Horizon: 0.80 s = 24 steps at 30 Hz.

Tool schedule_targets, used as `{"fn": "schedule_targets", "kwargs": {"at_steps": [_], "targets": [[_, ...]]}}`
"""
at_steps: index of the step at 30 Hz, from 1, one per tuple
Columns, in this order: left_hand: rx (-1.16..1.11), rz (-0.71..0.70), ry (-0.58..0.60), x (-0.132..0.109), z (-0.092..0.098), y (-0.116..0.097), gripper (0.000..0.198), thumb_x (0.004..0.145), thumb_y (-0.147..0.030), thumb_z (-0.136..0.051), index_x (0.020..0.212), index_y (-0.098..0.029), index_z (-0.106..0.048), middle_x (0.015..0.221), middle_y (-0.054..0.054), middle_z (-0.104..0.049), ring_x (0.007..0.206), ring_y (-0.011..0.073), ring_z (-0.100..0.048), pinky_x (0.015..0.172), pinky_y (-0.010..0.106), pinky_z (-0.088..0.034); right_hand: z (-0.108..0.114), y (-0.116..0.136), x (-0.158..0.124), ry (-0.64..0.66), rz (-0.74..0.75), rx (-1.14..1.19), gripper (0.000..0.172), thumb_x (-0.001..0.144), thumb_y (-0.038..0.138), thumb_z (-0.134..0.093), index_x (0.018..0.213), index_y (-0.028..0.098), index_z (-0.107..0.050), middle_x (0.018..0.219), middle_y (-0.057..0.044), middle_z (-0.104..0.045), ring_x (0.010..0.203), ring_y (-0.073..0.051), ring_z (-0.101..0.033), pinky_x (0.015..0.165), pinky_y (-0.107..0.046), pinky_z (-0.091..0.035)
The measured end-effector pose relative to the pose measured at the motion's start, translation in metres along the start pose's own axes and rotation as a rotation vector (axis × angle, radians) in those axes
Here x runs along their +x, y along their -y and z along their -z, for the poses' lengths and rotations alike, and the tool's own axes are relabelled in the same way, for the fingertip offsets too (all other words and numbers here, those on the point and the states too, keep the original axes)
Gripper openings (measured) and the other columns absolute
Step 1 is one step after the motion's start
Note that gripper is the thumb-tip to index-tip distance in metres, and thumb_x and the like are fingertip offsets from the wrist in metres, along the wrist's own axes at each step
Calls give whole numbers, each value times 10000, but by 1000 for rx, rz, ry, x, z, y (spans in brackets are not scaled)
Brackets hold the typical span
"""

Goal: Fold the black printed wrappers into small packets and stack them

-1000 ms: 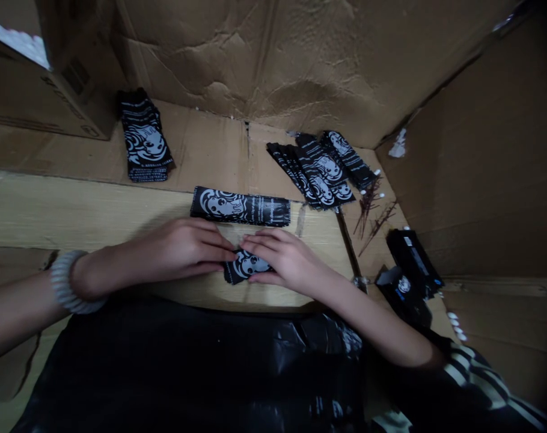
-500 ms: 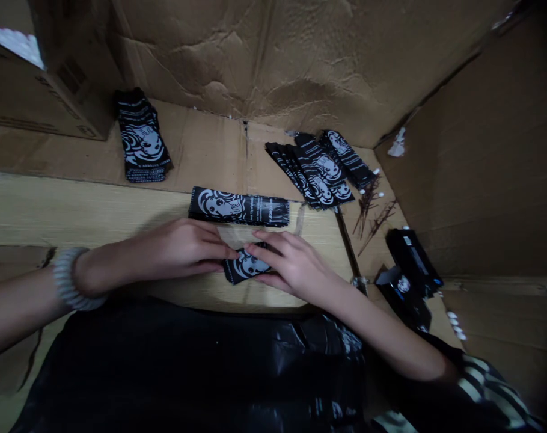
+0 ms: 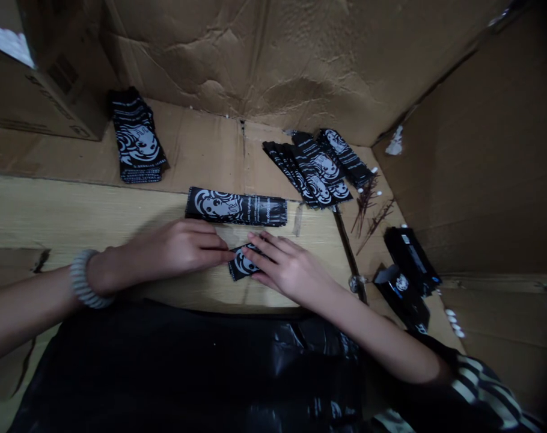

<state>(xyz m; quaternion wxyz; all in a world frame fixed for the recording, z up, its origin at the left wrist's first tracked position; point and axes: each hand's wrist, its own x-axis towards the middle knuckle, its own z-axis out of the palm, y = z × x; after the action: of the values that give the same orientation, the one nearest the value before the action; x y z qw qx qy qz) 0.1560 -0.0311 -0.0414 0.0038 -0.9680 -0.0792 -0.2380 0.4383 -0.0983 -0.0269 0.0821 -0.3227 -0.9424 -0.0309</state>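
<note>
A small folded black packet with a white cartoon print [image 3: 241, 267] lies on the pale wooden board [image 3: 75, 216] between my hands. The fingertips of my left hand [image 3: 178, 248] pinch its left end. My right hand [image 3: 287, 267] presses its fingers over the packet's right part, hiding much of it. Just above my hands lies a long black printed strip [image 3: 235, 207], apart from both. A white coiled band [image 3: 86, 279] circles my left wrist.
Cardboard walls [image 3: 273, 54] surround the work surface. A stack of black packets [image 3: 136, 135] sits far left, and overlapping packets [image 3: 312, 171] lie far right. Brown white-tipped sticks [image 3: 368, 207] and black packets [image 3: 411, 261] lie right. A black plastic sheet [image 3: 187, 361] covers the foreground.
My right hand has shifted slightly over the small packet, covering more of its right part. The packet sits slightly lower, and the whole view has drifted a little.
</note>
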Motion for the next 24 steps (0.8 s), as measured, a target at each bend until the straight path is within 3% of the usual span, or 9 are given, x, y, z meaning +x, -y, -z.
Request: {"fn": "schedule_targets", "kwargs": {"at_steps": [3,7,13,20,24], "targets": [[-13,21,26,-2,0,0,345,1057,-119,-504,1208,-253,-785,997,33,-816,858,173,-713,800,289,-534,5,3,-2,51,-5,11,490,1062,333,-601,1485,85,-607,1570,-187,-575,1483,-392,-533,1107,-631,-555],[74,15,102,-2,-1,0,389,1058,-99,-470,1211,-281,-778,1021,13,-814,878,168,-716,823,293,-543,9,5,-9,141,-17,70,541,1074,320,-573,1546,61,-519,1622,-208,-498,1565,-342,-431,1198,-645,-457],[117,-35,43,7,2,-6,247,1026,-209,-556,1110,-210,-789,1058,46,-814,894,203,-702,784,333,-539,3,3,-15,203,-31,77,624,1079,414,-552,1576,47,-464,1649,-226,-446,1577,-354,-407,1228,-717,-361],[36,-61,94,16,4,-20,321,1027,-234,-510,1208,-184,-770,1176,57,-828,1016,221,-743,959,382,-545,3,5,-13,211,-51,139,667,1069,473,-556,1584,60,-460,1648,-239,-458,1583,-385,-386,1221,-771,-312],[-13,-54,124,17,5,-22,320,999,-274,-533,1186,-185,-777,1174,66,-830,986,246,-749,935,412,-559,9,-4,-10,103,-155,304,543,1109,403,-469,1553,93,-510,1605,-226,-540,1518,-345,-488,1192,-664,-430]]}}
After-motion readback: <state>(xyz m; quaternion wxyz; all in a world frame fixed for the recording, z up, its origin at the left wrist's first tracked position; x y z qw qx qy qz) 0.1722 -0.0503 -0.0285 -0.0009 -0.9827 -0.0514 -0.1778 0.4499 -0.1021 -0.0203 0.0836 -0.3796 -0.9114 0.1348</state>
